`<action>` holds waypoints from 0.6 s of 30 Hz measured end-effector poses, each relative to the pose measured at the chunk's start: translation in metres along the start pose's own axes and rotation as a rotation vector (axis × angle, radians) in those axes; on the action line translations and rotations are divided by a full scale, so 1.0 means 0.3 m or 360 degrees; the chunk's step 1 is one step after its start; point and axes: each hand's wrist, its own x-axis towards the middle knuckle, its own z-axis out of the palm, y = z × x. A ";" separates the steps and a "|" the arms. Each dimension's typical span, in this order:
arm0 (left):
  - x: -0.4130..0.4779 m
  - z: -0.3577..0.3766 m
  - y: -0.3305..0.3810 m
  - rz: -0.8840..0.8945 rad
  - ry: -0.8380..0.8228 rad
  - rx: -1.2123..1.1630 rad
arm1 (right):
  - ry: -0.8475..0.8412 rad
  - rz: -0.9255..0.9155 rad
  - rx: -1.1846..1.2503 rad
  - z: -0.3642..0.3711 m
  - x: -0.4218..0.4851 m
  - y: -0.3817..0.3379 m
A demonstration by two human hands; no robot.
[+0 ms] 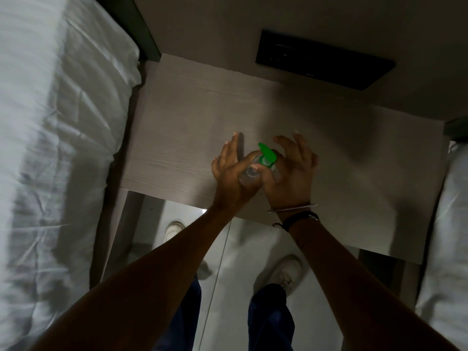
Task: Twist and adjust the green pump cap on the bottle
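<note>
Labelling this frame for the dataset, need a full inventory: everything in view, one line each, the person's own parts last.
pump bottle: 1, clear with green pump top, between the two hands above the bedside table
bedside table: 1, pale wood grain, centre, between the beds
bed: 1, white sheets, left edge
bedding: 1, white, right edge
wall panel: 1, black, on the wall above the table
floor: pale, glossy, below the table
bracelets: 2, one silver and one black, on the right wrist
shoes: 2, white, on the floor
trousers: dark blue, bottom centre
left hand: fingers straight, palm against the bottle
right hand: fingers loosely curved beside the pump top, touching the bottle
</note>
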 end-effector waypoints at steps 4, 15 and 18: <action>0.083 -0.053 -0.020 0.0098 -0.0443 0.0069 | 0.0059 0.0069 -0.0118 -0.010 -0.010 -0.006; 0.222 -0.127 -0.018 -0.0130 -0.1163 -0.0131 | -0.0263 -0.0293 -0.0103 -0.153 0.044 0.000; 0.203 -0.126 -0.016 -0.0112 -0.1143 -0.0053 | -0.0341 -0.0416 -0.0284 -0.189 0.071 0.003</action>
